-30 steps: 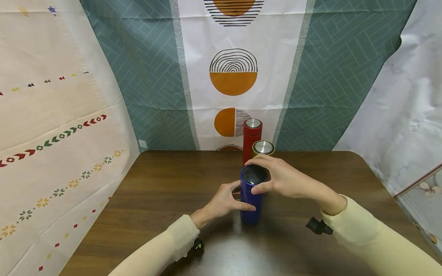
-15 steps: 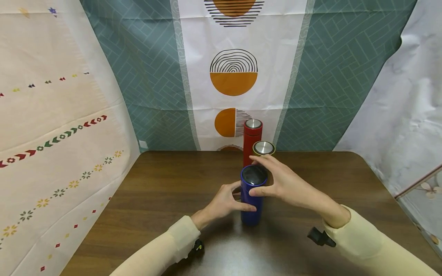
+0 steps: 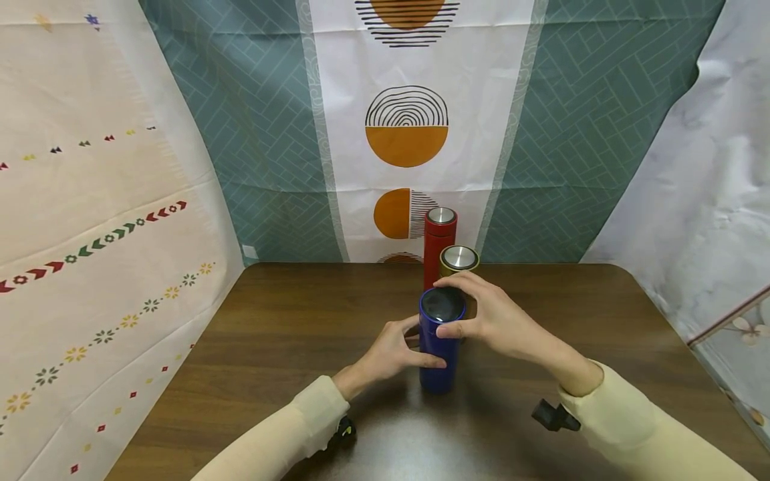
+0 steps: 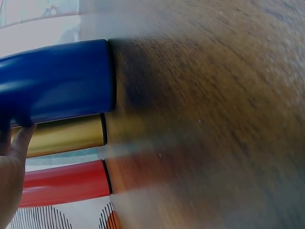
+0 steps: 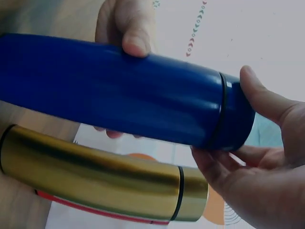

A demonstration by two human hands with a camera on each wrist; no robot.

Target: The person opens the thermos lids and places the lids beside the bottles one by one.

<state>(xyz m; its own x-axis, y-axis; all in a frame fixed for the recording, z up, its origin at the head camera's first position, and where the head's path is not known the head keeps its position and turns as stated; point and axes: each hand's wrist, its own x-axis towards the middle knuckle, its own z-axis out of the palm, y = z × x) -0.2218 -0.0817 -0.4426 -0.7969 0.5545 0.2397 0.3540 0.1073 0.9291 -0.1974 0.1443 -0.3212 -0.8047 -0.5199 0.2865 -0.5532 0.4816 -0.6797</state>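
A blue thermos (image 3: 438, 354) with a dark top stands upright on the table. My left hand (image 3: 388, 351) grips its body from the left, the thumb across the near side. In the right wrist view, the thumb and fingers of my right hand (image 5: 267, 157) pinch the blue lid (image 5: 238, 114) above a dark seam. A gold thermos (image 5: 95, 171) and a red thermos (image 3: 440, 247) stand just behind, both with silver tops. In the left wrist view, the bases of the blue, gold and red thermoses all meet the tabletop. The lid looks seated on the body.
The brown wooden table (image 3: 301, 300) ends at a patterned teal and white cloth (image 3: 271, 133) behind. A cream embroidered cloth (image 3: 90, 234) hangs at the left and a pale cloth (image 3: 680, 200) at the right.
Half a second ago my right fingers had loosened and shifted off the lid's far side; now they are back around it. My left hand and the thermoses have stayed put.
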